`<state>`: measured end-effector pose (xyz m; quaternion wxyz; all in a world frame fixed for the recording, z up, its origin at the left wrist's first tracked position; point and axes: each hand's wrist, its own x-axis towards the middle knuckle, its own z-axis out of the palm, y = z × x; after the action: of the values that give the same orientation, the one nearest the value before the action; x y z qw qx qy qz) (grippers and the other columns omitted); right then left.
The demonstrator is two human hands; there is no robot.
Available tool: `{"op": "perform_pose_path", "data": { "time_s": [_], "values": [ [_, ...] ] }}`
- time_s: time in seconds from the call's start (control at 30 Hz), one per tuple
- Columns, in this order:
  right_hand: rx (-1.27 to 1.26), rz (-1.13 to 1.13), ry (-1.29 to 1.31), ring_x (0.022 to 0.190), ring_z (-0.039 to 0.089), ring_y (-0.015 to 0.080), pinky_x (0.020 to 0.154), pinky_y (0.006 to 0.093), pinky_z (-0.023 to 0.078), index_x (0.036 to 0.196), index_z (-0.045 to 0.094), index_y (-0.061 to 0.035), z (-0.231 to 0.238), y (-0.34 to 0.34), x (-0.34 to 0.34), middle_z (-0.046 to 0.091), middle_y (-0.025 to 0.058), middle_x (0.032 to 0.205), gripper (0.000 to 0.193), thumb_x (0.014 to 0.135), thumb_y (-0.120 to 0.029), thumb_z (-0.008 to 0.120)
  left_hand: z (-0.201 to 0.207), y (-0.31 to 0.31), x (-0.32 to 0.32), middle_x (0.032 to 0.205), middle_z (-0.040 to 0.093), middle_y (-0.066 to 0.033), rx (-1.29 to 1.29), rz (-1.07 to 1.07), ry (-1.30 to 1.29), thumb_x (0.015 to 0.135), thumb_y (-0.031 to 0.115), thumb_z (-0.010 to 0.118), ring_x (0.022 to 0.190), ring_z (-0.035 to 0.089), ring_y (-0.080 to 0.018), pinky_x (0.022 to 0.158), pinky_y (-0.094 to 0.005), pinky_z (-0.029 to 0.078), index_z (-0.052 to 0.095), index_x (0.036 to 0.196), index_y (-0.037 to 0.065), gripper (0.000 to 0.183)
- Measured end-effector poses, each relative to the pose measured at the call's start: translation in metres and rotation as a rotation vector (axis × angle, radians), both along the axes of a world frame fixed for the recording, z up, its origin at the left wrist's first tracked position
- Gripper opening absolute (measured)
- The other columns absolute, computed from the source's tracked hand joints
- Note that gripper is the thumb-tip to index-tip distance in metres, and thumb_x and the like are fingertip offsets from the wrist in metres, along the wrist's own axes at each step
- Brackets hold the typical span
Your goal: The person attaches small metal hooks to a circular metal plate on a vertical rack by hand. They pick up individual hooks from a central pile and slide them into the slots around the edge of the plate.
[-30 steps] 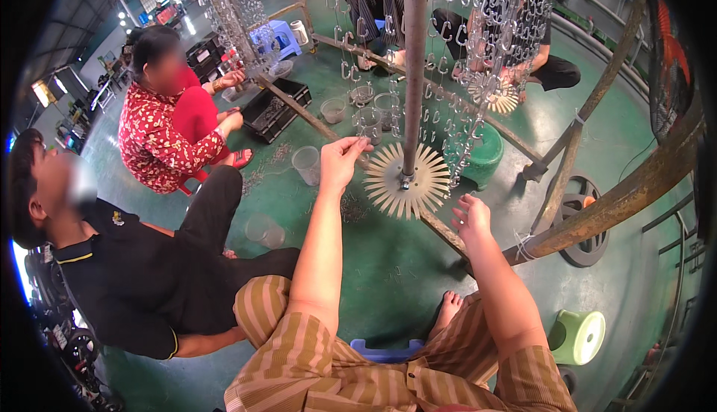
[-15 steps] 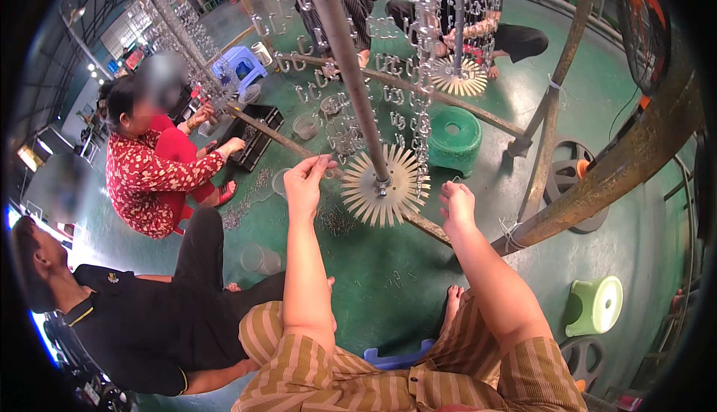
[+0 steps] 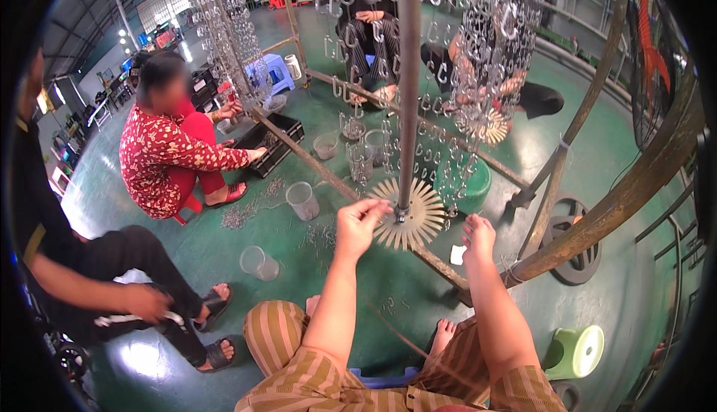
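Observation:
A pale round disc (image 3: 426, 227) with narrow slots all round its rim sits at the foot of an upright metal pole (image 3: 408, 91). Chains of small metal hooks (image 3: 454, 180) hang around the pole above the disc. At the disc's left edge is my left hand (image 3: 358, 229), thumb and fingertips pinched together; what they hold, if anything, is too small to make out. To the right of the disc, apart from it, my right hand (image 3: 479, 239) has its fingers curled in toward the thumb. Any small piece between them cannot be made out.
Clear plastic cups (image 3: 302, 200) and scattered small metal pieces (image 3: 320, 239) are on the green floor at left. A person in red (image 3: 160, 150) sits by a black crate (image 3: 270, 145). Thick metal beams (image 3: 597, 210) slant on the right; a pale green stool (image 3: 575, 352) is near.
My view has swung, so the disc appears farther right and lower. My left hand has come closer to the disc's edge. The person in black at left has changed from lying back to more upright.

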<state>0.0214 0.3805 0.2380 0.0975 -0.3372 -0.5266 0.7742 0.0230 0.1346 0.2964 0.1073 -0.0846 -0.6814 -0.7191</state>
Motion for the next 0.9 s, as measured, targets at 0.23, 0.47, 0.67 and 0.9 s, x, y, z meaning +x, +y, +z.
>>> {"op": "perform_pose_path", "data": {
  "time_s": [0.23, 0.47, 0.67, 0.9],
  "values": [
    [0.009, -0.015, 0.083, 0.073, 0.051, 0.0087, 0.057, 0.0233, 0.037, 0.091, 0.060, -0.0088, 0.009, 0.002, 0.010, 0.059, -0.0014, 0.086, 0.014, 0.084, -0.021, 0.061, 0.010, 0.020, 0.019, 0.082, 0.065, -0.0067, 0.010, -0.098, 0.061, 0.082, 0.005, 0.063, 0.075, 0.061, -0.0111, 0.071, -0.0237, 0.048, 0.067, 0.092, -0.003, 0.013],
    [0.013, 0.010, 0.144, 0.061, 0.048, 0.0046, 0.056, 0.0214, 0.041, 0.091, 0.065, -0.0079, 0.025, -0.006, 0.017, 0.055, -0.0049, 0.071, 0.013, 0.084, -0.018, 0.064, 0.027, 0.026, 0.036, 0.079, 0.065, -0.0060, 0.013, -0.199, 0.091, 0.082, 0.006, 0.062, 0.072, 0.059, -0.0114, 0.065, -0.0232, 0.046, 0.068, 0.093, 0.000, 0.014],
    [0.092, 0.000, 0.131, 0.061, 0.049, 0.0052, 0.057, 0.0222, 0.041, 0.092, 0.065, -0.0059, 0.031, -0.011, 0.022, 0.056, -0.0043, 0.072, 0.014, 0.084, -0.018, 0.064, 0.026, 0.031, 0.041, 0.080, 0.065, -0.0068, 0.029, -0.292, 0.090, 0.081, 0.007, 0.062, 0.072, 0.060, -0.0117, 0.065, -0.0248, 0.047, 0.068, 0.093, 0.002, 0.014],
    [0.103, 0.020, 0.156, 0.062, 0.049, 0.0060, 0.057, 0.0219, 0.041, 0.096, 0.065, -0.0048, 0.030, -0.018, 0.019, 0.058, -0.0032, 0.074, 0.017, 0.084, -0.016, 0.064, 0.025, 0.024, 0.039, 0.080, 0.066, -0.0090, -0.088, -0.265, 0.156, 0.080, 0.006, 0.063, 0.075, 0.062, -0.0172, 0.069, -0.0282, 0.048, 0.067, 0.090, 0.000, 0.013]
  ]
}}
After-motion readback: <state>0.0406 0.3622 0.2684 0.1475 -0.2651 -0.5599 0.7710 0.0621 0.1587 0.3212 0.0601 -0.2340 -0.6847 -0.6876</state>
